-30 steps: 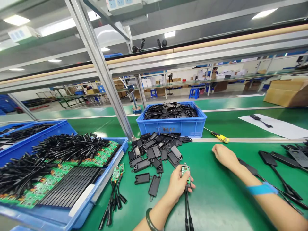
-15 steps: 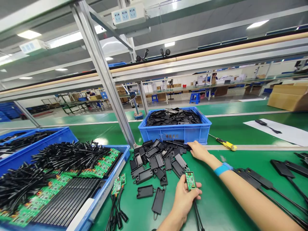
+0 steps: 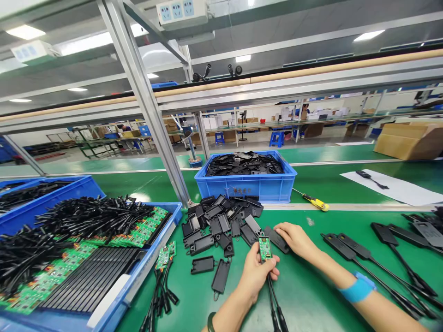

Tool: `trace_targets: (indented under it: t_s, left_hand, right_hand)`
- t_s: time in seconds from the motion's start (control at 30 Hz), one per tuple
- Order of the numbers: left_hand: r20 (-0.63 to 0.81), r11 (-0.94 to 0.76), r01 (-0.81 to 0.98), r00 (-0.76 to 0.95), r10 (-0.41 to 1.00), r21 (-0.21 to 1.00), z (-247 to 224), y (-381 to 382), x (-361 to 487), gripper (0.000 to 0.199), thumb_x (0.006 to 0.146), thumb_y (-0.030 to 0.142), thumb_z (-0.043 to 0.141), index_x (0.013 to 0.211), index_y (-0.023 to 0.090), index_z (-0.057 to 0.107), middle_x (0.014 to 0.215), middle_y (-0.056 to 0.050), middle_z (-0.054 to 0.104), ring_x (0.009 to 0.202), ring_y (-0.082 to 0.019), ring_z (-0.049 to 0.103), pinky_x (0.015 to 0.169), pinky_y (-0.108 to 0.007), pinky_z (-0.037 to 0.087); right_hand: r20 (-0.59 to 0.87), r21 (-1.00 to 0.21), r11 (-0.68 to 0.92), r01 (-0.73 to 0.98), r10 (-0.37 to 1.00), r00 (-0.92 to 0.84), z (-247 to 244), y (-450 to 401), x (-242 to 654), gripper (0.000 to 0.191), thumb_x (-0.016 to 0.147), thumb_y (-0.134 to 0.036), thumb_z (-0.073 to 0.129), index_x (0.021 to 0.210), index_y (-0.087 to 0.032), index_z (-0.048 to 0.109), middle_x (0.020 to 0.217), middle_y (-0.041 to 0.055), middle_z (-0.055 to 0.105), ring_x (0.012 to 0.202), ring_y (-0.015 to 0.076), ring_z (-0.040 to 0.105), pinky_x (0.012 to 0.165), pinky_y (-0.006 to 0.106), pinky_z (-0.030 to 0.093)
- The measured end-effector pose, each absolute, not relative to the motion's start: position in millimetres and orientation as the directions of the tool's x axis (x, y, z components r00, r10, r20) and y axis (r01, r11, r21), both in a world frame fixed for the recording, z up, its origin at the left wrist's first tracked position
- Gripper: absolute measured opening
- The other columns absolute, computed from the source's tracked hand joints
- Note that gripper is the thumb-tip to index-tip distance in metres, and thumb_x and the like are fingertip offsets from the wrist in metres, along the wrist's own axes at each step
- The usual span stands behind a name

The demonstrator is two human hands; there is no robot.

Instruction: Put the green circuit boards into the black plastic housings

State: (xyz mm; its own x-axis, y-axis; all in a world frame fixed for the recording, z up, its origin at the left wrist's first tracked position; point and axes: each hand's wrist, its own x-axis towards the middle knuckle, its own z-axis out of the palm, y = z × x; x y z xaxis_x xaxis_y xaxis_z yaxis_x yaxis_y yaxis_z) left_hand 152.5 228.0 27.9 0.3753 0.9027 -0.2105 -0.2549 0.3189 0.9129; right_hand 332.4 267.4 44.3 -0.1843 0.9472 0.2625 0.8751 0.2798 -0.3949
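On the near side of the bin (image 3: 245, 188), I'd hold the left hand (image 3: 255, 272) steady and the right hand (image 3: 296, 239) light, leave the cables (image 3: 273, 300) slack, and handle the cover (image 3: 276, 240) by its edges so it can't scrape the board (image 3: 265, 248). The right hand touches the cover's right side; whether it pinches it, I can't tell. My left hand is clamped on the board's near end, green face up, so the far end sticks out beyond the grip, just left of the cover.
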Motion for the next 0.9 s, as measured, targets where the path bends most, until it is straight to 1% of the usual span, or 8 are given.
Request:
trace_targets:
  t_s: [0.07, 0.1, 0.23, 0.33, 0.47, 0.67, 0.77, 0.9]
  left_hand:
    - [-0.205, 0.311, -0.249, 0.374, 0.904, 0.917, 27, 229, 152, 0.067, 0.054, 0.041, 0.077, 0.105, 0.012, 0.045, 0.082, -0.007, 0.065, 0.049, -0.008, 0.055, 0.045, -0.021, 0.043]
    - [-0.206, 0.311, -0.249, 0.374, 0.904, 0.917, 26, 229, 152, 0.067, 0.054, 0.04, 0.078, 0.106, 0.013, 0.045, 0.081, -0.007, 0.065, 0.05, -0.008, 0.055, 0.046, -0.021, 0.043]
    - [-0.201, 0.311, -0.259, 0.376, 0.905, 0.915, 29, 228, 152, 0.068, 0.054, 0.039, 0.079, 0.107, 0.013, 0.046, 0.084, -0.008, 0.066, 0.051, -0.009, 0.057, 0.047, -0.022, 0.043]
    - [-0.201, 0.317, -0.25, 0.399, 0.895, 0.915, 36, 226, 151, 0.065, 0.054, 0.039, 0.079, 0.105, 0.014, 0.048, 0.092, -0.011, 0.066, 0.057, -0.012, 0.061, 0.052, -0.024, 0.047]
    - [-0.207, 0.323, -0.234, 0.414, 0.887, 0.917, 44, 223, 150, 0.062, 0.055, 0.039, 0.079, 0.102, 0.013, 0.048, 0.094, -0.011, 0.065, 0.061, -0.013, 0.062, 0.056, -0.025, 0.048]
    - [-0.212, 0.322, -0.23, 0.399, 0.892, 0.918, 44, 223, 150, 0.066, 0.055, 0.038, 0.079, 0.106, 0.012, 0.046, 0.085, -0.007, 0.064, 0.058, -0.011, 0.06, 0.054, -0.024, 0.048]
    - [-0.215, 0.319, -0.218, 0.396, 0.893, 0.922, 44, 224, 149, 0.064, 0.056, 0.038, 0.078, 0.105, 0.012, 0.046, 0.086, -0.006, 0.064, 0.057, -0.01, 0.059, 0.054, -0.023, 0.047]
    - [-0.216, 0.322, -0.215, 0.403, 0.889, 0.922, 44, 224, 149, 0.061, 0.059, 0.034, 0.076, 0.107, 0.012, 0.046, 0.088, -0.006, 0.064, 0.057, -0.009, 0.058, 0.054, -0.022, 0.047]
  right_hand:
    - [0.267, -0.418, 0.248, 0.874, 0.953, -0.143, 39, 256, 338, 0.031, 0.093, -0.027, 0.033, 0.1, -0.018, 0.062, 0.099, 0.0077, 0.067, 0.093, 0.0186, 0.062, 0.08, 0.03, 0.046]
    - [0.265, -0.425, 0.224, 0.877, 0.957, -0.116, 37, 250, 339, 0.031, 0.093, -0.029, 0.033, 0.099, -0.017, 0.061, 0.099, 0.0091, 0.066, 0.092, 0.0196, 0.062, 0.08, 0.031, 0.046]
    - [0.22, -0.416, 0.079, 0.906, 0.975, 0.016, 31, 231, 335, 0.03, 0.085, -0.047, 0.048, 0.078, -0.019, 0.056, 0.078, 0.0065, 0.061, 0.071, 0.0226, 0.06, 0.061, 0.033, 0.045]
    - [0.221, -0.399, 0.032, 0.916, 0.973, 0.062, 26, 223, 325, 0.026, 0.077, -0.045, 0.058, 0.069, -0.021, 0.051, 0.073, 0.0037, 0.057, 0.071, 0.023, 0.057, 0.058, 0.031, 0.041]
    - [0.229, -0.445, 0.082, 0.892, 0.973, 0.025, 21, 222, 320, 0.019, 0.08, -0.035, 0.054, 0.067, -0.021, 0.05, 0.071, 0.0026, 0.056, 0.069, 0.0212, 0.056, 0.058, 0.03, 0.038]
    - [0.265, -0.519, 0.174, 0.837, 0.964, -0.036, 25, 223, 328, 0.014, 0.082, -0.023, 0.046, 0.068, -0.022, 0.046, 0.064, -0.001, 0.054, 0.06, 0.0159, 0.053, 0.057, 0.027, 0.04]
    - [0.309, -0.543, 0.224, 0.809, 0.95, -0.056, 26, 224, 330, 0.004, 0.081, -0.021, 0.045, 0.078, -0.022, 0.048, 0.074, 0.0009, 0.056, 0.067, 0.0168, 0.055, 0.062, 0.029, 0.044]
    - [0.351, -0.589, 0.303, 0.749, 0.931, -0.101, 22, 226, 323, 0.017, 0.088, -0.023, 0.039, 0.096, -0.02, 0.054, 0.088, 0.0057, 0.058, 0.079, 0.0186, 0.058, 0.072, 0.033, 0.049]
